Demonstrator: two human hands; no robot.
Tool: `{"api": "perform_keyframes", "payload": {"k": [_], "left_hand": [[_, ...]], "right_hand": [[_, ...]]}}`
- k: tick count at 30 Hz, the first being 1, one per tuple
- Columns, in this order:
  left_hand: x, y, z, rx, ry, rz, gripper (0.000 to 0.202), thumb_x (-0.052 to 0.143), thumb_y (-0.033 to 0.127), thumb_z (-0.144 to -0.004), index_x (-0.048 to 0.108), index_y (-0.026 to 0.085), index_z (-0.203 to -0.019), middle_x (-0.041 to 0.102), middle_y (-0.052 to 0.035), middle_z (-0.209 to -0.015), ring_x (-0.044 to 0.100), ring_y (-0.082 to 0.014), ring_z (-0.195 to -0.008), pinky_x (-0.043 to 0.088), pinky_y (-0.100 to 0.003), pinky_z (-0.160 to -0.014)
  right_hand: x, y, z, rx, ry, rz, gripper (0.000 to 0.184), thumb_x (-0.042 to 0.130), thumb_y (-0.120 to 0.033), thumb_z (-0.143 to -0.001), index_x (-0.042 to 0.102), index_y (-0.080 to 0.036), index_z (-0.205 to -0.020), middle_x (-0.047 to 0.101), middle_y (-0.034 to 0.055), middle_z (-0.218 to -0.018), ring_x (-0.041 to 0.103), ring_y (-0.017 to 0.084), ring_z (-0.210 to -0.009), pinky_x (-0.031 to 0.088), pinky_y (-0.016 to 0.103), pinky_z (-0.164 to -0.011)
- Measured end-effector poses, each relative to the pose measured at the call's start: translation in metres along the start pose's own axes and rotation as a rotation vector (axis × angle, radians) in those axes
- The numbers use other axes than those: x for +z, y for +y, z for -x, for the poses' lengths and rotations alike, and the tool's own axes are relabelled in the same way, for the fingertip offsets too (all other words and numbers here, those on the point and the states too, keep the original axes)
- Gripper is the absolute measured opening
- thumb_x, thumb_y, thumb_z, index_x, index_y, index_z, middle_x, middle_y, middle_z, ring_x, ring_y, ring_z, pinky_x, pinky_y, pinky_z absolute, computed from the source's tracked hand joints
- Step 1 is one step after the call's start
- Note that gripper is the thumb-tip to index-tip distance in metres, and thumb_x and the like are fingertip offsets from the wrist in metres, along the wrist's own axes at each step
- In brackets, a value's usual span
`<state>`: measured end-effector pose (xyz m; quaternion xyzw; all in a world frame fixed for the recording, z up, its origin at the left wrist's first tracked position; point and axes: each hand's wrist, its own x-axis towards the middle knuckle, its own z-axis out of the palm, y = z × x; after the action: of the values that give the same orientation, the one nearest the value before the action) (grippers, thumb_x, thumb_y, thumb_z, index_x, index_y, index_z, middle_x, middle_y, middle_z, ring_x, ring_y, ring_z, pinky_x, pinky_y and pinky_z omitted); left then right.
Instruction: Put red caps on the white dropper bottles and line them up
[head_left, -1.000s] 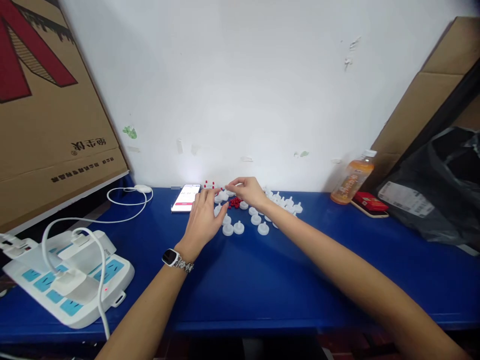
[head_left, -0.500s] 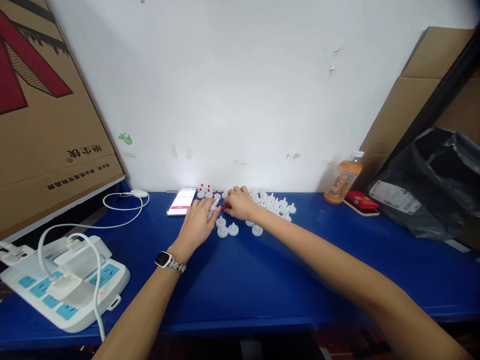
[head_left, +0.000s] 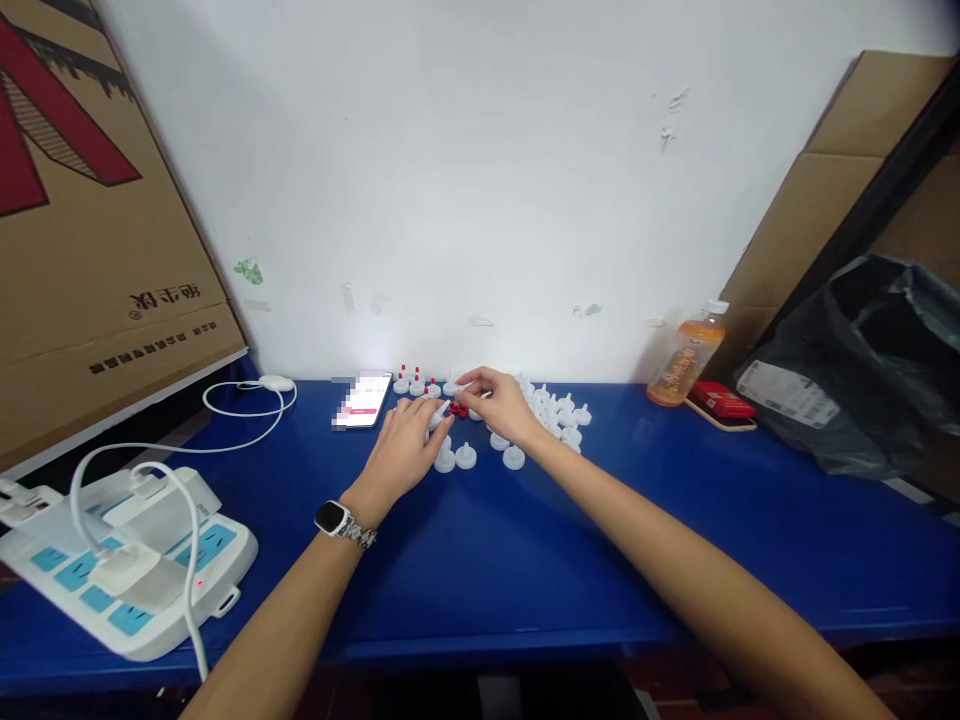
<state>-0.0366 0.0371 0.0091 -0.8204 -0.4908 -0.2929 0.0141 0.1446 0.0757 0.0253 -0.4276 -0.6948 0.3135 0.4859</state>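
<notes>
- A small heap of red beads lies on the blue table near the back wall, right between the two hands (too small and too bunched to count).
- The right hand hovers just over the beads, thumb and forefinger drawn together in a pinch; whatever sits between the tips is too tiny to make out.
- The left hand rests palm down beside the heap, fingers loosely together, the tips pinching one white cap beside the beads. One wristwatch is on that wrist.
- White caps are scattered around and to the right of the beads, a couple of dozen at a guess; three sit nearest the viewer in a row.
- Behind the beads, about five finished caps with red tips stand by the wall.
- One phone lies left of them, screen lit.
- Farther out: one power strip with two plugs in it at the left edge, one orange drink bottle, one red pack, one black bag to the right.
</notes>
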Motion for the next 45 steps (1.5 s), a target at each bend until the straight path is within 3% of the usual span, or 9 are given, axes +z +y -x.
{"api": "perform_keyframes", "payload": {"k": [3, 5, 16, 28, 37, 45], "left_hand": [[0.002, 0.008, 0.001, 0.028, -0.016, 0.024, 0.036, 0.039, 0.045, -0.101, 0.058, 0.021, -0.120, 0.065, -0.0084, -0.108, 0.054, -0.0273, -0.102, 0.045, -0.043, -0.087], [0.002, 0.012, 0.002, 0.045, -0.025, 0.031, 0.036, 0.037, 0.044, -0.102, 0.058, 0.020, -0.120, 0.065, -0.0087, -0.105, 0.054, -0.0273, -0.103, 0.045, -0.043, -0.088], [0.002, 0.017, 0.003, 0.084, -0.005, -0.008, 0.035, 0.038, 0.042, -0.102, 0.058, 0.019, -0.119, 0.065, -0.0091, -0.104, 0.055, -0.0271, -0.101, 0.044, -0.042, -0.087], [0.004, 0.023, 0.006, 0.110, 0.035, -0.060, 0.030, 0.035, 0.033, -0.103, 0.053, 0.016, -0.120, 0.060, -0.0116, -0.107, 0.053, -0.0279, -0.102, 0.047, -0.044, -0.089], [0.007, 0.022, 0.004, 0.085, 0.143, 0.021, 0.043, 0.033, 0.033, -0.103, 0.036, 0.011, -0.140, 0.053, -0.0182, -0.132, 0.048, -0.0307, -0.121, 0.044, -0.049, -0.102], [0.003, 0.021, 0.006, 0.066, 0.130, 0.070, 0.045, 0.031, 0.032, -0.103, 0.033, 0.012, -0.143, 0.050, -0.0187, -0.137, 0.047, -0.0305, -0.125, 0.044, -0.051, -0.105]], "right_hand": [[0.004, -0.004, 0.015, 0.025, 0.098, -0.256, 0.022, 0.070, -0.036, -0.078, 0.069, -0.017, -0.088, 0.070, 0.0016, -0.070, 0.065, 0.016, -0.067, 0.049, 0.028, -0.067], [0.009, -0.006, 0.025, 0.033, 0.134, -0.307, 0.021, 0.071, -0.038, -0.076, 0.069, -0.017, -0.080, 0.070, 0.0028, -0.071, 0.066, 0.017, -0.068, 0.051, 0.028, -0.067], [0.017, -0.005, 0.032, 0.032, 0.268, -0.203, 0.018, 0.067, -0.035, -0.079, 0.070, -0.019, -0.085, 0.073, 0.0039, -0.082, 0.065, 0.016, -0.069, 0.050, 0.027, -0.064], [0.029, 0.000, 0.036, 0.027, 0.281, -0.380, 0.022, 0.074, -0.040, -0.074, 0.067, -0.019, -0.073, 0.071, 0.0035, -0.076, 0.064, 0.017, -0.071, 0.051, 0.029, -0.067], [0.030, -0.010, 0.038, -0.031, 0.307, -0.284, 0.028, 0.066, -0.048, -0.083, 0.067, -0.020, -0.076, 0.065, 0.0032, -0.081, 0.059, 0.017, -0.077, 0.047, 0.026, -0.064], [0.032, -0.013, 0.036, -0.039, 0.219, -0.307, 0.029, 0.065, -0.048, -0.083, 0.063, -0.021, -0.076, 0.063, 0.0000, -0.074, 0.054, 0.014, -0.067, 0.046, 0.026, -0.063]]}}
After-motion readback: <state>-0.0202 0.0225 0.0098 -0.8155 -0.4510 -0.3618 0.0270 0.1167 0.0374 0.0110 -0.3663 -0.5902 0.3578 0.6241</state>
